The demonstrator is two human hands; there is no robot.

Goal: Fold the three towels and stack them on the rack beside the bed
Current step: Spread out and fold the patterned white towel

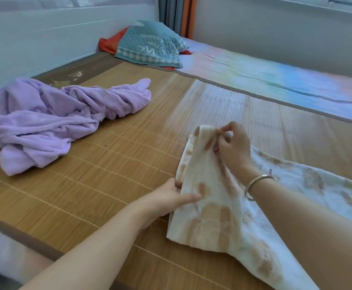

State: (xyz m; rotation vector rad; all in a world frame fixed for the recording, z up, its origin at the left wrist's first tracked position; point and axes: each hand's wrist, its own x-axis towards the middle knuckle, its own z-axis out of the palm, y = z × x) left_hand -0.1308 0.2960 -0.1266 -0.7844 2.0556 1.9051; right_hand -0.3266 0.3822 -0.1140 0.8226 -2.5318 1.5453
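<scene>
Near the bed's front edge, the left hand (171, 197) pinches one side of a cream towel (212, 216) with tan blotches, while the right hand (232, 146) grips its raised top corner. One crumpled lilac towel (51, 120) lies toward the left edge; a teal pillow (150, 43) sits far back.

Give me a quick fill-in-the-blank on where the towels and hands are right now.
1. Both hands hold the ____ towel, printed with tan patches.
2. The purple towel lies ____ on the mat, not yet folded.
3. The bracelet sits on the ____ wrist.
4. The left hand grips the towel's edge while the right hand pinches its ____ end.

Missing words: white; crumpled; right; upper
</scene>
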